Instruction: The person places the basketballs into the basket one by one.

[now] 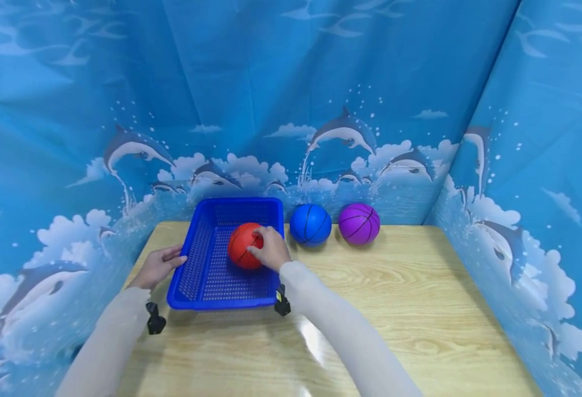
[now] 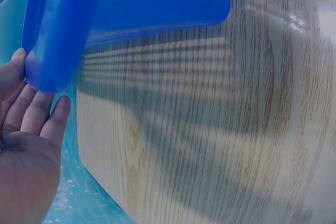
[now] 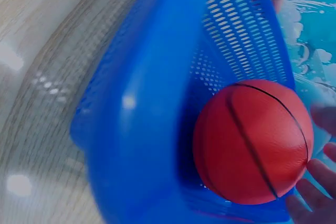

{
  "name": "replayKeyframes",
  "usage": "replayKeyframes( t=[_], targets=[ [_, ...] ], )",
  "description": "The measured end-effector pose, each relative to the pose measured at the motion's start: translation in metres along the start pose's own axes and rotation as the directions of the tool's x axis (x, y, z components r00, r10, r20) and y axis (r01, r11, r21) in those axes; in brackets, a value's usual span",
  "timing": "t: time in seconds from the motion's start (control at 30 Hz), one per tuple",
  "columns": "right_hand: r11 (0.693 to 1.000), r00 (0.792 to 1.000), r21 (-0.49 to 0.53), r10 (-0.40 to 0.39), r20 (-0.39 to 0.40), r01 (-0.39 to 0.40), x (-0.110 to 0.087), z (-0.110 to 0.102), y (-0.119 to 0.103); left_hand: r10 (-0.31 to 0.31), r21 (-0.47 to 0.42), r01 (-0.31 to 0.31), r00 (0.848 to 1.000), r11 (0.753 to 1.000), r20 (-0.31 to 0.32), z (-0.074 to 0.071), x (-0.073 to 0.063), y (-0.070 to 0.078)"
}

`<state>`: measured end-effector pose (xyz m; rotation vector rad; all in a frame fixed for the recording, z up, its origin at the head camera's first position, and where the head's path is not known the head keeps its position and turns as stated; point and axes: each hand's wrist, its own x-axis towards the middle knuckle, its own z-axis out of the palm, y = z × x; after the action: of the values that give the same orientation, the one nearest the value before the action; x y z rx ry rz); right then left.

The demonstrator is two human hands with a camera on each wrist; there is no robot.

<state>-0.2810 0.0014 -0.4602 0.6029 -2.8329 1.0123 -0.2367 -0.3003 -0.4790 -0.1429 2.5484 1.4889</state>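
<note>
A blue dolphin-print backdrop (image 1: 251, 94) closed in the scene at the rear and on both sides. In front of it spread a wood-grain table (image 1: 410, 286), and on the table's left part stood a blue basket (image 1: 221, 304) with perforated walls. The red ball (image 1: 239, 252) was inside that basket, nearer its right wall than its left. Outside, just beyond the right rim, sat a blue ball (image 1: 310, 225), with a purple ball (image 1: 359, 224) farther right, a small gap between them.

The left hand (image 1: 156, 266) pinched the left rim, thumb on one side and fingers on the other. That seemed a sound brace; steady, light pressure there would likely have kept the basket from sliding or tipping. The right hand (image 1: 273, 249) curved over the red ball's upper right, thumb and fingers spread apart; whether they gripped it or only touched it could not be told. A round, smooth ball probably rolled easily, so careful handling called for fingers opening evenly and the hand rising straight up, the wrist's small black device (image 1: 282, 301) kept from catching the near right rim.
</note>
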Motion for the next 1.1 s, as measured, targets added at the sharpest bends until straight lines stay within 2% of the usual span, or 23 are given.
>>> replayKeyframes(
  t=[0.2,0.4,0.6,0.83,1.1],
  targets=[
    [0.997,0.997,0.077,-0.023,0.079,0.017,0.003,-0.010,0.005,0.009,0.007,-0.009,1.000,1.000,-0.004,0.000,0.002,-0.001],
    [0.996,0.994,0.085,0.027,0.103,-0.035,0.003,-0.026,0.020,0.024,0.006,-0.024,1.000,1.000,-0.007,0.001,0.000,0.000],
    [0.991,0.994,0.087,0.094,0.059,-0.099,0.004,-0.052,0.046,0.039,0.008,-0.039,0.999,0.999,-0.001,0.000,-0.003,0.000],
    [0.989,0.991,0.050,0.137,-0.004,-0.137,-0.001,-0.088,0.088,0.032,0.021,-0.032,0.999,0.999,-0.010,0.001,-0.003,0.000],
    [0.965,0.966,0.066,0.255,-0.038,-0.252,-0.013,-0.125,0.129,0.044,0.019,-0.044,0.999,0.999,-0.009,0.002,-0.001,-0.001]
  ],
)
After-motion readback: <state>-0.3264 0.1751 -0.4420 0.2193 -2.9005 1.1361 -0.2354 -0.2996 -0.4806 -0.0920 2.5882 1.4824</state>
